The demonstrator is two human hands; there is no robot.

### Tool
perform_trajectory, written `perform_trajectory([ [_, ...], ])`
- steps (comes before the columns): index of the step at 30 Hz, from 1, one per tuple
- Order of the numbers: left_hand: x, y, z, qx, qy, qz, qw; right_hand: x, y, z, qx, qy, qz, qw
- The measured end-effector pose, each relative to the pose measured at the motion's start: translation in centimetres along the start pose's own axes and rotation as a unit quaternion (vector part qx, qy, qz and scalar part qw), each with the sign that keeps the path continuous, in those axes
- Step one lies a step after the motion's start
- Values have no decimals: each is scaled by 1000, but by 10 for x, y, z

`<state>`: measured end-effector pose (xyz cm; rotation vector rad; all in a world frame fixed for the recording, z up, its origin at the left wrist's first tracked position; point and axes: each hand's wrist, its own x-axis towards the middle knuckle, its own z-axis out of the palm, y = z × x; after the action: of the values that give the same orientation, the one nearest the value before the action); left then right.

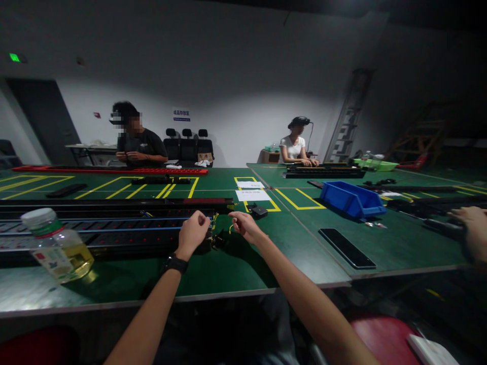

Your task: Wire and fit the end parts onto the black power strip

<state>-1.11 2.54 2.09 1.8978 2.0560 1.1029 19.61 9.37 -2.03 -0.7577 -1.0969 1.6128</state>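
Observation:
A long black rail assembly (144, 242) with blue lines and red dots lies on the green table, its right end near my hands. My left hand (193, 232), a watch on its wrist, is over that end with thumb and fingers pinched together. What is in the pinch is hidden. Yellow wires and small black parts (218, 240) stick out beside it. Just to the right, my right hand (246, 226) has its fingers curled, with a thin yellow-green wire (231, 229) at the fingertips. The two hands are a short gap apart.
A drink bottle (57, 248) stands at left on the rail assembly's near side. A black block (257, 210), paper sheets (251, 195), a phone (347, 247) and a blue bin (352, 199) are right of my hands. Another person's hand (474, 228) is at far right; two people sit opposite.

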Motion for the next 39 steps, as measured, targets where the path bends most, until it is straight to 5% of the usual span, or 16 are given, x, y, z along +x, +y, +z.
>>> perform_trajectory([
  [8, 34, 6, 5, 89, -79, -13, 993, -2, -3, 3, -9, 36, 25, 999],
  [39, 28, 10, 14, 177, -95, 25, 979, -1, 3, 2, -56, 21, 2, 998],
])
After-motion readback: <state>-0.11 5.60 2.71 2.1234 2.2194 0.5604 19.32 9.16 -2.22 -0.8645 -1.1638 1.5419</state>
